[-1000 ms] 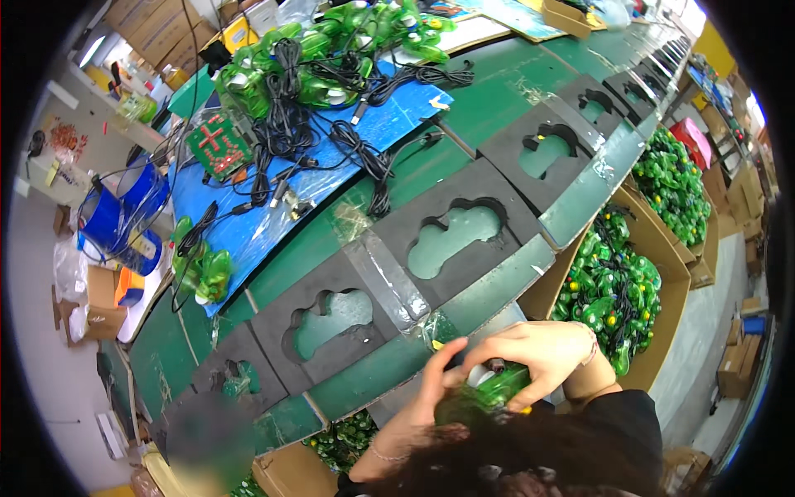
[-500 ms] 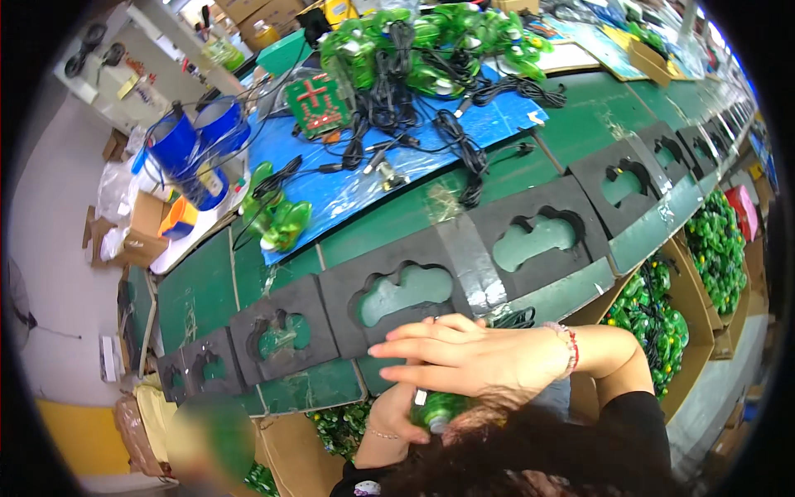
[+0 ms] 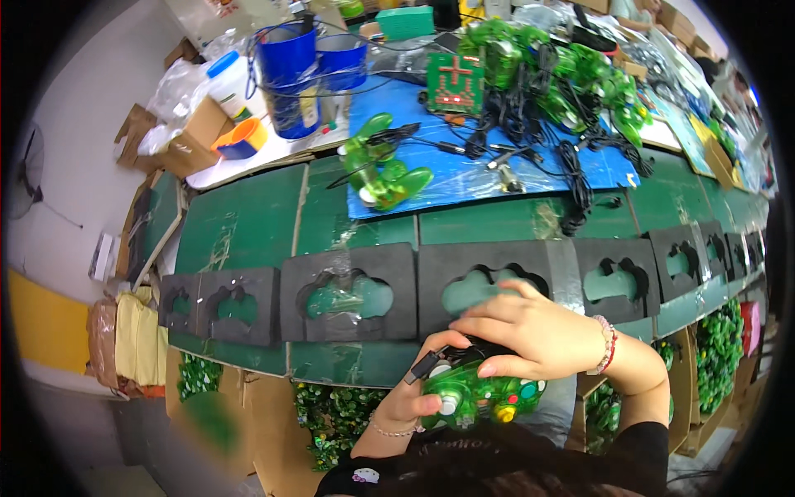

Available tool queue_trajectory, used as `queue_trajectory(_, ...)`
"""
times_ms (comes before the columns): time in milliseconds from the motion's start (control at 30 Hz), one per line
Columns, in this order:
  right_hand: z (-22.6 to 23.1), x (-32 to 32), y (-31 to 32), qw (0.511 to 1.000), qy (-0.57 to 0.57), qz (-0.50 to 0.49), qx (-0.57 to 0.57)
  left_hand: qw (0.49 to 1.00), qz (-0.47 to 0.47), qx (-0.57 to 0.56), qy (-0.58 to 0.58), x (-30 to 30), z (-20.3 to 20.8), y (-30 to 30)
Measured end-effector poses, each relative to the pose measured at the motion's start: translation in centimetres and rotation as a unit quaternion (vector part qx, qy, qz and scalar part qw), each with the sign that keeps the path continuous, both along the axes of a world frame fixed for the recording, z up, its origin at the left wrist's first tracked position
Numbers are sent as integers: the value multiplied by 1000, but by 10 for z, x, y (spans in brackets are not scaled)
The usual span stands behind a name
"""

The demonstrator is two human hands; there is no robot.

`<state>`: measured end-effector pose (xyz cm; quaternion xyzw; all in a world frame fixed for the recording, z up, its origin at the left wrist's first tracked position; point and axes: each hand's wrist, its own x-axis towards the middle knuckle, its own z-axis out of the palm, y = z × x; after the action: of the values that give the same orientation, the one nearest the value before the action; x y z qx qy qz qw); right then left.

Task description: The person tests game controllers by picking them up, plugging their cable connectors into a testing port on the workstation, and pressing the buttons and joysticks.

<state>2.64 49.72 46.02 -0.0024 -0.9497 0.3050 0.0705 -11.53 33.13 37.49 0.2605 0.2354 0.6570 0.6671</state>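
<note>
Low in front of me is a translucent green game controller (image 3: pixel 484 391), its buttons and sticks facing up. My left hand (image 3: pixel 408 406) is closed round its left side, thumb beside the white stick. Black cable (image 3: pixel 464 352) lies bunched along the controller's top edge, with a dark plug (image 3: pixel 424 366) sticking out by my left fingers. My right hand (image 3: pixel 538 331) reaches over from the right, its thumb and fingers around the bunched cable. Its fingertips are partly blurred. Just beyond is a black foam cradle (image 3: pixel 439 258) with a controller-shaped cutout.
Several more black foam cradles (image 3: pixel 348 251) line the green bench (image 3: pixel 240 211). On a blue sheet (image 3: pixel 464 178) lie green controllers (image 3: pixel 385 170), black cables and a green circuit board (image 3: pixel 455 83). Blue cups (image 3: pixel 290 83) stand back left. Cardboard boxes (image 3: pixel 269 422) of green controllers are below the bench.
The view has swung left. The controller, mostly hidden under my hands before, now shows its button face. My right hand has shifted from lying across it to the cable at its top.
</note>
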Motion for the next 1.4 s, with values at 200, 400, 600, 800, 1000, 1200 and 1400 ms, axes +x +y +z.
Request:
queue_trajectory(200,4,-43,1,997,3,46,55,995,52,81,-19,-33,-4,-17)
queue_trajectory(400,4,-91,-2,991,-24,55,119,984,93,73,-131,-44,-7,-27)
queue_trajectory(600,-21,-97,-9,995,-21,-12,98,982,87,50,-160,-47,-16,-34)
queue_trajectory(800,-22,-90,-16,995,8,-36,98,972,147,9,-185,-43,3,-26)
queue_trajectory(1000,-28,-81,-22,994,57,-30,84,952,222,17,-210,-24,-4,-30)
queue_trajectory(1200,-20,-45,-3,992,66,-83,63,981,148,55,-115,-29,-6,-18)
queue_trajectory(1400,-16,12,40,961,42,-235,139,978,151,66,-132,-23,-1,-15)
